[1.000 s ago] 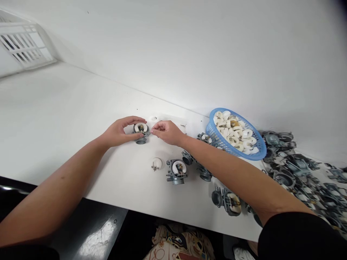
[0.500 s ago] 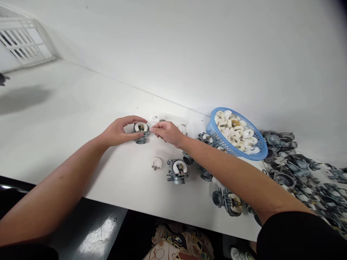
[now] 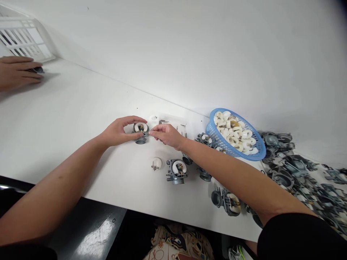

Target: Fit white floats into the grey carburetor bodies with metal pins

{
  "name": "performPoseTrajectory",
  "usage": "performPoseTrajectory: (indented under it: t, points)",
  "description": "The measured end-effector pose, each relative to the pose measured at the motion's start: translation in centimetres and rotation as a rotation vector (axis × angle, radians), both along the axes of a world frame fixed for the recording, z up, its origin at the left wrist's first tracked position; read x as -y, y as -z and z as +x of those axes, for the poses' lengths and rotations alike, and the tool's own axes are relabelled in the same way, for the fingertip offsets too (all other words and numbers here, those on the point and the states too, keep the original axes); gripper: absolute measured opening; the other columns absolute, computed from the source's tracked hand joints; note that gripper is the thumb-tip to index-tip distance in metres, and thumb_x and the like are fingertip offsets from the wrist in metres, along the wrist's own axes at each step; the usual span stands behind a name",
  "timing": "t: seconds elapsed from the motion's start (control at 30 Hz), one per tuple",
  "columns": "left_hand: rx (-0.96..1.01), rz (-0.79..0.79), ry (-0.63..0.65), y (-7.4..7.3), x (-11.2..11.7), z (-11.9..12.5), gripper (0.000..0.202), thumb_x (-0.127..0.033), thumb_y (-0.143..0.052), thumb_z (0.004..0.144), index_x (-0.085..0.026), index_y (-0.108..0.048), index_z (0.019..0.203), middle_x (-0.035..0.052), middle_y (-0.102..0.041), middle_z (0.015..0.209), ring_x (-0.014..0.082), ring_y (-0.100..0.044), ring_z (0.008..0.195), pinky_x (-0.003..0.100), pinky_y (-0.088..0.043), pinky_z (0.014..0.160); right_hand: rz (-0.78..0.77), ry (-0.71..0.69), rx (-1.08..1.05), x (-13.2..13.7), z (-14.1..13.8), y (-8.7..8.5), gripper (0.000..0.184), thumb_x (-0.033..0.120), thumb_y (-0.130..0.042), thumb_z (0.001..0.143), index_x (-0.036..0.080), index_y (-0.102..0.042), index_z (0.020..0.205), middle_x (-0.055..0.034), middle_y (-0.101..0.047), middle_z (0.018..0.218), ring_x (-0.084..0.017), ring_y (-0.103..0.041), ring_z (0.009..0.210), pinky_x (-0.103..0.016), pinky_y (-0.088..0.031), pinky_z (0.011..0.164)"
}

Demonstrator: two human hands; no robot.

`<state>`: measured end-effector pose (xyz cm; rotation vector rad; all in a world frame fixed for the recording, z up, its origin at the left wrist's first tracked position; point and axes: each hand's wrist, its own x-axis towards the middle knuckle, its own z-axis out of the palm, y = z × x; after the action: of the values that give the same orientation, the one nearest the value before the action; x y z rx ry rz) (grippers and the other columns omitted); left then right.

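My left hand [image 3: 119, 130] grips a small grey metal carburetor body [image 3: 141, 132] with a white float in its top, resting on the white table [image 3: 67, 119]. My right hand [image 3: 166, 134] pinches its fingertips together at the body's right edge, on something too small to make out. A loose white float [image 3: 156, 164] lies nearer me, beside a second carburetor body [image 3: 177, 170].
A blue basket [image 3: 214, 130] of white floats stands at the right, with a heap of grey carburetor bodies [image 3: 298, 173] beyond it. Another person's hand [image 3: 16, 72] rests at the far left by a white slatted crate [image 3: 24, 39]. Small parts [image 3: 173, 124] lie behind my hands.
Another person's hand has come in at the far left of the table. My right fingertips have closed in on the carburetor body's right edge.
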<state>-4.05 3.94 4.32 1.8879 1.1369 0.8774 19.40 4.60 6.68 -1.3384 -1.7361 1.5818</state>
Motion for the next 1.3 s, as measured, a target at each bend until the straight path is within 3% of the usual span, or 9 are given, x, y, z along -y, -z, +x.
performPoseTrajectory:
  t: [0.2, 0.43, 0.63, 0.93, 1.3]
  points:
    - [-0.002, -0.005, 0.022, -0.2, 0.0, 0.0, 0.051, -0.055, -0.076, 0.078, -0.031, -0.07, 0.122, 0.0043, -0.069, 0.13, 0.0318, -0.058, 0.127, 0.049, -0.04, 0.117, 0.036, -0.027, 0.003, 0.0, -0.1, 0.0, 0.028, 0.043, -0.075, 0.077, 0.017, -0.071, 0.085, 0.0023, -0.058, 0.069, -0.01, -0.048, 0.062, -0.023, -0.037, 0.055]
    - [0.041, -0.042, 0.099, -0.2, -0.1, -0.3, 0.057, -0.056, -0.076, 0.078, -0.029, -0.067, 0.127, 0.0075, -0.068, 0.133, 0.0329, -0.059, 0.128, 0.05, -0.044, 0.115, 0.225, -0.125, 0.052, -0.2, -0.3, 0.4, 0.027, 0.044, -0.069, 0.084, 0.017, -0.07, 0.089, 0.0012, -0.059, 0.071, -0.012, -0.052, 0.065, -0.027, -0.041, 0.062]
    - [0.017, -0.044, 0.12, -0.4, -0.1, -0.5, 0.057, -0.053, -0.076, 0.08, -0.026, -0.066, 0.129, 0.0096, -0.066, 0.135, 0.0314, -0.059, 0.128, 0.052, -0.042, 0.116, 0.356, -0.139, 0.124, 0.4, -0.7, -0.3, 0.026, 0.042, -0.066, 0.088, 0.017, -0.072, 0.09, 0.0023, -0.058, 0.068, -0.011, -0.05, 0.062, -0.026, -0.039, 0.06]
    - [0.076, -0.087, 0.125, 0.2, -0.3, -0.5, 0.061, -0.052, -0.079, 0.078, -0.025, -0.065, 0.131, 0.0113, -0.065, 0.137, 0.0338, -0.059, 0.129, 0.052, -0.045, 0.113, 0.333, -0.066, 0.177, 0.8, -0.9, -0.7, 0.024, 0.04, -0.07, 0.085, 0.016, -0.074, 0.088, 0.0036, -0.056, 0.063, -0.009, -0.046, 0.056, -0.025, -0.035, 0.056]
    - [0.075, -0.076, 0.151, -0.3, -0.2, -0.4, 0.058, -0.05, -0.078, 0.079, -0.023, -0.064, 0.129, 0.0125, -0.068, 0.13, 0.0319, -0.062, 0.124, 0.053, -0.047, 0.111, 0.393, -0.058, 0.151, 1.1, -1.2, -0.7, 0.019, 0.033, -0.069, 0.085, 0.016, -0.075, 0.083, 0.0035, -0.056, 0.06, -0.009, -0.046, 0.056, -0.025, -0.036, 0.057]
